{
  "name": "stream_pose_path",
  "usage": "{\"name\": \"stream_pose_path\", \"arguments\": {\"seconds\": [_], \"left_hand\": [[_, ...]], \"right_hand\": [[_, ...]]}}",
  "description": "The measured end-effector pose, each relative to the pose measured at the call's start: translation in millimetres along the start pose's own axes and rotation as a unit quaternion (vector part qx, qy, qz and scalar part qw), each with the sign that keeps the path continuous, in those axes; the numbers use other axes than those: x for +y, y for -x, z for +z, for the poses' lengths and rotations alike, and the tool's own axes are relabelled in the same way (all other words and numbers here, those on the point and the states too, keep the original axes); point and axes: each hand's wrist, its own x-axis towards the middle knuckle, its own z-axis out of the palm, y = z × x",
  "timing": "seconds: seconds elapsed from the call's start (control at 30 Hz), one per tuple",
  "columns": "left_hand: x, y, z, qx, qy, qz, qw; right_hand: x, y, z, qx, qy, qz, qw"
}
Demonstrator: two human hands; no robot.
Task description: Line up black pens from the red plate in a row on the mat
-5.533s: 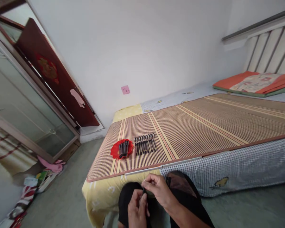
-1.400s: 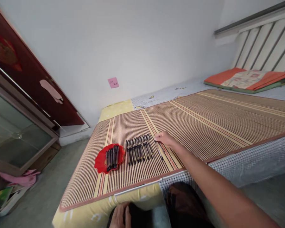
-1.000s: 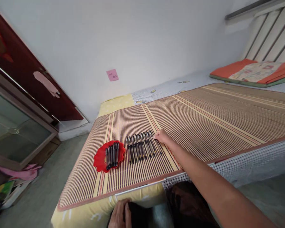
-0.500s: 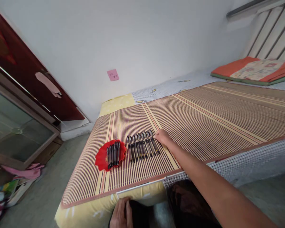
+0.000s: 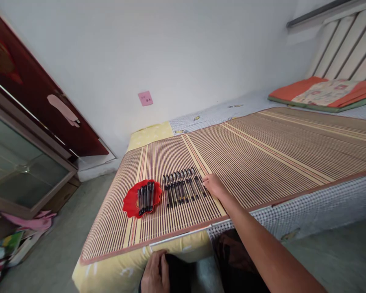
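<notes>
Several black-capped pens (image 5: pixel 179 189) lie side by side in a row on the striped mat (image 5: pixel 256 162), caps away from me. At the row's right end is my right hand (image 5: pixel 212 185), its fingers curled together close beside the last pen (image 5: pixel 199 183). Whether anything is between those fingertips is too small to see. Left of the row, a red scalloped plate (image 5: pixel 128 203) holds several more pens (image 5: pixel 145 198). My left hand (image 5: pixel 155 273) rests on my leg below the bed's front edge, fingers stretched out, holding nothing.
The mat covers a bed with yellow and checked bedding (image 5: pixel 152 134). A folded orange and floral quilt (image 5: pixel 326 93) lies at the far right. A pink note (image 5: pixel 145 98) is on the wall. A glass-fronted cabinet (image 5: pixel 24 169) and clothes (image 5: pixel 30 221) are at left.
My right hand has shifted slightly right and toward me beside the last pen. The view has tilted a little. My left hand stays on my leg.
</notes>
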Motion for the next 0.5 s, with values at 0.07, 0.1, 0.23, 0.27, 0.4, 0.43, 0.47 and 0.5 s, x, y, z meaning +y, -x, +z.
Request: {"name": "stream_pose_path", "arguments": {"seconds": [0.07, 0.1, 0.23, 0.27, 0.4, 0.43, 0.47, 0.5], "left_hand": [[0.8, -0.1, -0.2, 0.001, 0.002, -0.001, 1.0], [1.2, -0.1, -0.4, 0.001, 0.003, -0.002, 1.0], [1.7, 0.1, -1.2, 0.003, 0.002, -0.002, 1.0], [1.4, 0.1, -1.3, 0.002, 0.001, -0.001, 1.0], [-1.1, 0.4, -0.7, 0.008, -0.004, 0.007, 1.0], [-1.9, 0.5, -0.3, 0.011, -0.004, 0.009, 1.0], [-2.7, 0.6, 0.2, 0.014, -0.003, 0.012, 1.0], [-3.4, 0.8, 0.7, 0.017, -0.003, 0.015, 1.0]], "right_hand": [[-3.8, 5.6, 1.9, -0.001, 0.003, 0.01, 1.0], [-6.0, 7.5, 2.6, -0.002, 0.005, 0.016, 1.0], [-13.5, 12.3, 3.7, -0.004, 0.01, 0.037, 0.999], [-15.0, 13.3, 3.7, -0.004, 0.011, 0.043, 0.999], [-21.2, 18.1, 4.0, -0.006, 0.008, 0.065, 0.998], [-22.8, 19.4, 4.0, -0.01, 0.007, 0.071, 0.997], [-24.4, 20.8, 4.1, -0.015, 0.006, 0.076, 0.997], [-25.8, 22.2, 4.1, -0.021, 0.007, 0.079, 0.997]]}}
